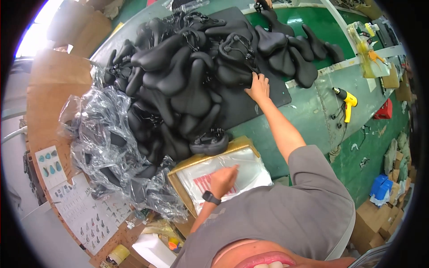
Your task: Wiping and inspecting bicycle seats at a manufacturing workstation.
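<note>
Head view, looking down: an open box lined with clear plastic sits close to the wearer's body. Beyond it, on a green counter, the right hand touches the near edge of a black bike seat; whether its grip has closed, I cannot tell. The left hand is over the box, fingers curled, nothing visibly held.

A firm hold on the seat's rim, with a straight lift, should keep its cover from scuffing. A heap of black seats crowds the far side of the box, and their frames could snag. Crumpled plastic bags lie left of the box; a yellow heat gun lies well to its right.
</note>
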A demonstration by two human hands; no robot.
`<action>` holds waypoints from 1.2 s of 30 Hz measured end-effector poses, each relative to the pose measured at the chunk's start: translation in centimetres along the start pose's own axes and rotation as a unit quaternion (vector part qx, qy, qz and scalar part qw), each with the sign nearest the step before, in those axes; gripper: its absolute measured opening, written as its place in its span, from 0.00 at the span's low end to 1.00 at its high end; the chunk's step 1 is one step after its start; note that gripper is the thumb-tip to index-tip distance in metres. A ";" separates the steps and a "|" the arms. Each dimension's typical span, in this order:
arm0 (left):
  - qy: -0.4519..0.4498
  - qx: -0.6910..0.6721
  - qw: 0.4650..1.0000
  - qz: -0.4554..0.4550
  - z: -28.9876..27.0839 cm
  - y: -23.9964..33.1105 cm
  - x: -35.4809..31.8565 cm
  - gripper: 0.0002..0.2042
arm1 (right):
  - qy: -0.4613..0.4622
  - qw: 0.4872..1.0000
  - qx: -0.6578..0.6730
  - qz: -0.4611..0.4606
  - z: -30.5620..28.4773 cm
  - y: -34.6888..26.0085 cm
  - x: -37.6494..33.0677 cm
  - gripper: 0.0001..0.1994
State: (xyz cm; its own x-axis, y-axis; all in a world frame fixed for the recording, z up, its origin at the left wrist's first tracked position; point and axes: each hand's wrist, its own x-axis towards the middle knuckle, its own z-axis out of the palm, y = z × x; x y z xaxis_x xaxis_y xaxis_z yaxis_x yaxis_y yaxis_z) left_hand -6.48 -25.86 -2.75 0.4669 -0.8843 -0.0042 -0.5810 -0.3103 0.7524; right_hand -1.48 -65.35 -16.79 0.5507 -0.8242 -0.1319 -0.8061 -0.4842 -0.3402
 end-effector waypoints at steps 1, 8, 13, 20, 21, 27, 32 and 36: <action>-0.038 -0.017 0.999 0.006 0.5 0.1 -0.1 0.12 | 0.009 1.000 0.010 -0.001 -0.1 -0.4 0.8 0.45; -0.038 0.026 0.999 -0.008 -0.3 -0.5 0.6 0.10 | -0.052 0.994 0.083 -0.047 0.7 3.5 -2.0 0.31; -0.027 0.092 0.995 -0.022 -1.9 -1.3 -0.6 0.11 | -0.052 0.994 0.089 -0.019 -2.4 7.1 -13.6 0.42; 0.008 0.066 0.998 0.002 -2.7 1.8 -4.3 0.11 | -0.038 0.974 0.215 0.063 -6.8 14.4 -26.9 0.38; 0.016 0.059 0.998 0.000 -2.6 2.2 -5.1 0.10 | -0.031 0.974 0.214 0.063 -9.0 14.4 -28.2 0.38; 0.106 -0.005 0.993 0.044 -3.2 6.6 -9.1 0.08 | -0.442 0.292 0.843 0.087 -24.9 8.8 -39.3 0.34; 0.303 -0.024 0.953 0.006 -3.1 11.1 -10.8 0.10 | -0.418 0.374 0.828 -0.014 -32.4 2.8 -42.1 0.36; 0.390 0.031 0.900 0.190 -5.4 19.6 -11.0 0.16 | -0.447 0.305 0.841 0.005 -31.9 -0.4 -43.6 0.35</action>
State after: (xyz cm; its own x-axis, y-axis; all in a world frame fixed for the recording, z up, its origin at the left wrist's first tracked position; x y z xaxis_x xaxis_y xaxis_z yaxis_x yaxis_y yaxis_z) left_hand -19.40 -20.27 15.59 0.5392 -0.4238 0.7278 -0.8222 -0.0775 0.5639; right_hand -32.13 -38.60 18.82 0.9950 -0.0503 -0.0867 0.0288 0.9720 -0.2331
